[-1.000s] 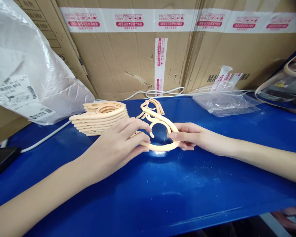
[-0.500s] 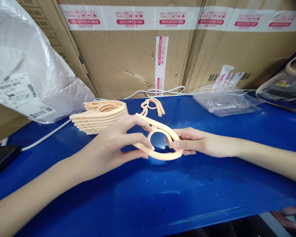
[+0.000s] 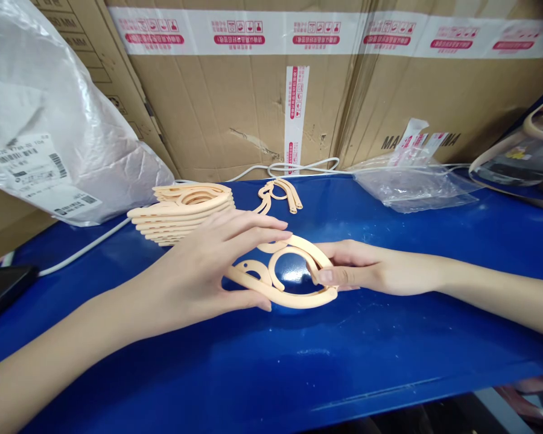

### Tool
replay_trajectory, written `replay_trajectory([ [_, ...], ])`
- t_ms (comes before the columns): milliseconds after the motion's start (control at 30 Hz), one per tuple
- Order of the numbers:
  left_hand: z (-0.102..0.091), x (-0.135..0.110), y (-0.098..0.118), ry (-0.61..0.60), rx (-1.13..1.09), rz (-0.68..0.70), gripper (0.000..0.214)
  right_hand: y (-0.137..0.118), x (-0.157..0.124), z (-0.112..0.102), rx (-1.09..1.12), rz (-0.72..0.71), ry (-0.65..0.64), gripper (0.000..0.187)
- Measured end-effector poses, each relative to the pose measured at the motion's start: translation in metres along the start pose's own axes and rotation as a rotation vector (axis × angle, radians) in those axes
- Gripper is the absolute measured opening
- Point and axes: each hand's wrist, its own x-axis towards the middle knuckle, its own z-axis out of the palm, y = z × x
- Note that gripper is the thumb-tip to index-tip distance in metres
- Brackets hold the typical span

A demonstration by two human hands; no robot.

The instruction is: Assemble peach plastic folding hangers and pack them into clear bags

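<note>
Between my hands, just above the blue tabletop, is a peach-coloured folding clothes hanger, its two arms folded close with a curved hook piece between them. My right hand pinches its right end, thumb on top. Across the left end lies my left hand, fingers over the far arm and thumb along the near one, gripping both. That hand partly hides the hanger's left end. Behind it stands a neat stack of matching folded hangers. A single similar hanger lies farther back, near the middle.
Large cardboard boxes wall off the back of the blue table. A silvery parcel bag leans at left, above a dark device. A white cable, a clear plastic bag and a transparent jug lie around the rear.
The hanger has dropped slightly towards me. My left fingers have straightened and shifted from the hook piece onto the far arm, and the arms look closer together. The right hand keeps its pinch.
</note>
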Motion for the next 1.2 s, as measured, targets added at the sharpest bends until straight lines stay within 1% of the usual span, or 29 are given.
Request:
replay_trajectory([
  [67,-0.001,0.0,0.0,-0.021,-0.002,-0.001,0.063,0.0,0.0,0.002,0.051,0.016,-0.005,0.026],
  [200,-0.003,0.0,0.0,-0.024,-0.025,0.038,0.075,0.001,0.001,0.005,0.146,0.005,-0.046,0.019],
  [333,0.0,0.0,0.002,0.007,-0.026,0.054,0.081,0.0,0.001,0.006,0.063,-0.017,-0.064,0.019],
  [467,0.002,-0.001,0.004,0.009,0.086,0.067,0.084,-0.002,0.0,0.006,0.063,-0.012,-0.061,0.019],
  [600,0.002,-0.001,0.007,0.044,0.151,0.093,0.081,-0.002,0.001,0.007,0.133,0.01,-0.056,0.022],
  [767,0.002,-0.002,0.009,0.018,0.075,0.044,0.079,-0.001,0.001,0.006,0.16,0.019,-0.056,0.023],
  [933,0.003,-0.004,0.013,0.011,0.07,0.0,0.078,-0.002,0.001,0.007,0.126,0.02,-0.047,0.021],
  [1200,0.004,-0.003,0.016,0.012,0.114,-0.004,0.078,-0.004,-0.001,0.005,-0.002,0.033,-0.017,0.025],
])
